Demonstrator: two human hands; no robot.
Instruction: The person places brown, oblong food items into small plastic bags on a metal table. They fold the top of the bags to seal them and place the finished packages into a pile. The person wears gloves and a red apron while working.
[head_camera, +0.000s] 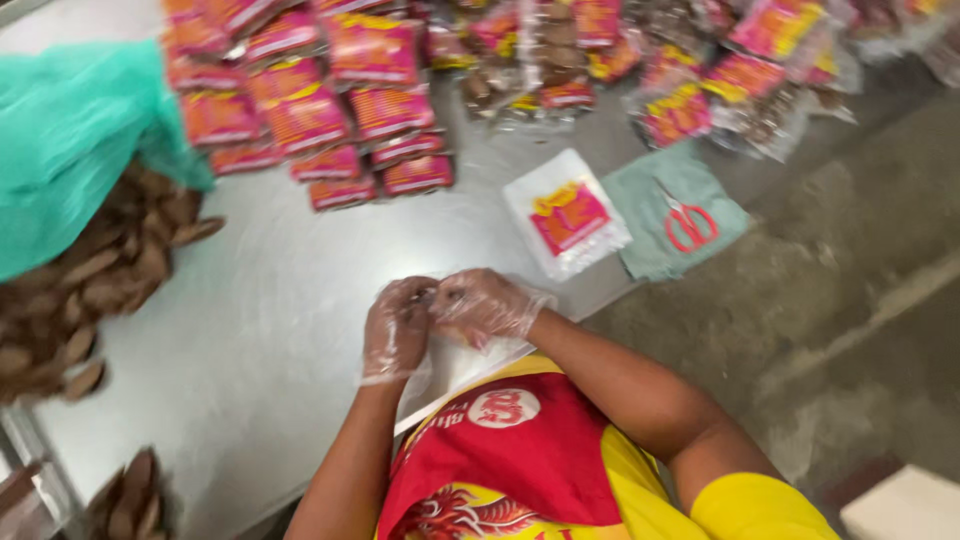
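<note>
Pinching a clear plastic bag between them, the left hand and the right hand meet at the near edge of the steel table; both wear thin clear gloves and their fingertips are closed narrow on the bag's top, though blur hides just how each finger sits; the bag lies at that edge, just in front of the red and yellow apron; whether anything is in it I cannot tell.

Judging from how things lie, much is packed and much is left; filled packets with pink and yellow labels cover the far edge in overlapping rows, roughly twenty toward the far left corner and perhaps a dozen more toward the far right, too blurred to count exactly; the heap of brown dried pieces at the left edge is large and loose, spilling from under one green plastic sheet, and a second smaller clump sits at the near left corner; so the supply looks far from used up.

One stack of empty labelled bags lies near the right edge, well apart from the hands; just beside it one grey cloth carries one pair of red-handled scissors.
</note>
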